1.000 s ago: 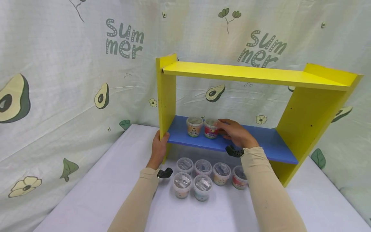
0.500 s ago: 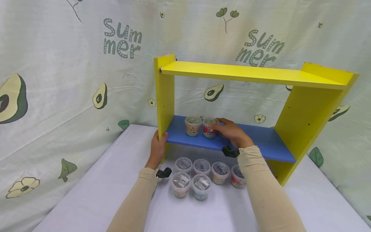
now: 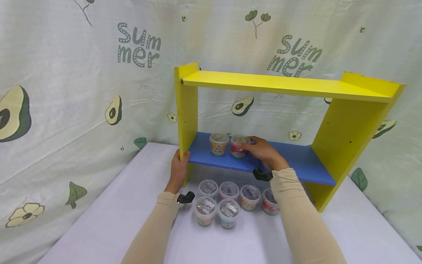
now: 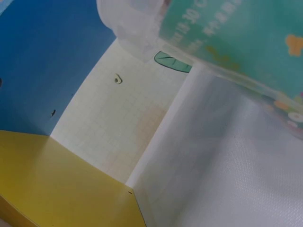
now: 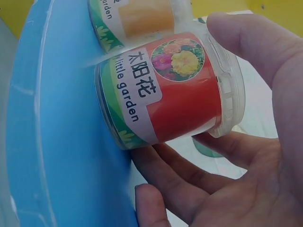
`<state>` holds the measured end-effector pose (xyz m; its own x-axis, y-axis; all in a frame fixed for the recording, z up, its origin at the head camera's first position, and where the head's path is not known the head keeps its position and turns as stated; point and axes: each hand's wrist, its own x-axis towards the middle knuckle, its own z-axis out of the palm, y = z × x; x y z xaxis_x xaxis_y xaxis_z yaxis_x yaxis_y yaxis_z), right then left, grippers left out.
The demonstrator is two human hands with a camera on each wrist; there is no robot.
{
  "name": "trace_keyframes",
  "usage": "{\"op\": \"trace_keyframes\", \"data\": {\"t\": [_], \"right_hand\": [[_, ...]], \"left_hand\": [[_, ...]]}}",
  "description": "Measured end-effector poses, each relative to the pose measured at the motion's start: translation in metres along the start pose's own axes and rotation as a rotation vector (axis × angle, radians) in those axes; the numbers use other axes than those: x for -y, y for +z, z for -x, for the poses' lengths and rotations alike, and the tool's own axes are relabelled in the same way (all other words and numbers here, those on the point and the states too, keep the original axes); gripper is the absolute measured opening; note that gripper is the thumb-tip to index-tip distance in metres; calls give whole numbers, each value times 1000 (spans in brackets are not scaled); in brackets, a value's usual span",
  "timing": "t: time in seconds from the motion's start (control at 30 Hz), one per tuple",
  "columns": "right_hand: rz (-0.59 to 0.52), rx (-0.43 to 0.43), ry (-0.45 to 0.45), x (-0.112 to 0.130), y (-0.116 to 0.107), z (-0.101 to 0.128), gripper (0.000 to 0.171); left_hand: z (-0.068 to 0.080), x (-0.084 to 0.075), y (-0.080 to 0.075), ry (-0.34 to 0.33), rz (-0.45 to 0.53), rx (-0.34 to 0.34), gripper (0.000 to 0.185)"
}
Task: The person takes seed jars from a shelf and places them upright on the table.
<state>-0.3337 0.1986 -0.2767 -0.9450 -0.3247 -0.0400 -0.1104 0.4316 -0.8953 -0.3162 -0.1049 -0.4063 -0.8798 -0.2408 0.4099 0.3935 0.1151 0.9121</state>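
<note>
My right hand [image 3: 265, 152] is at a clear-lidded plastic tub [image 3: 239, 146] with a red flower-picture label, standing on the blue shelf board [image 3: 296, 156]. In the right wrist view, the thumb lies at the lid of the red-labelled tub [image 5: 184, 94] and the fingers curve along its other side. Just left of it stands an orange-labelled tub [image 3: 219, 145]. My left hand [image 3: 179, 168] grips the front edge of the yellow side panel [image 3: 188, 121], thumb on the inner side. The left hand itself is out of sight in the left wrist view.
Several lidded tubs [image 3: 228, 214] stand on the white table [image 3: 132, 220] in front of and below the shelf. The yellow top board [image 3: 280, 82] spans above, and the right side panel [image 3: 349, 135] closes the far end. A patterned cloth [image 3: 82, 91] hangs behind.
My right hand stays at the red-labelled tub with only slight finger movement. The left hand keeps its hold on the panel. The head view has shifted a little.
</note>
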Motion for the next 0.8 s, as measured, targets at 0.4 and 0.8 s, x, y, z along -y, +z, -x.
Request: {"op": "trace_keyframes", "data": {"t": [0.4,0.8], "right_hand": [[-58,-4,-51,-12,-4,10,94],[-57,-50,-101,-11,2,17,86]], "left_hand": [[-3,5,2,-9,22,17,54],[-4,3,1,8,11,-2,51]]}}
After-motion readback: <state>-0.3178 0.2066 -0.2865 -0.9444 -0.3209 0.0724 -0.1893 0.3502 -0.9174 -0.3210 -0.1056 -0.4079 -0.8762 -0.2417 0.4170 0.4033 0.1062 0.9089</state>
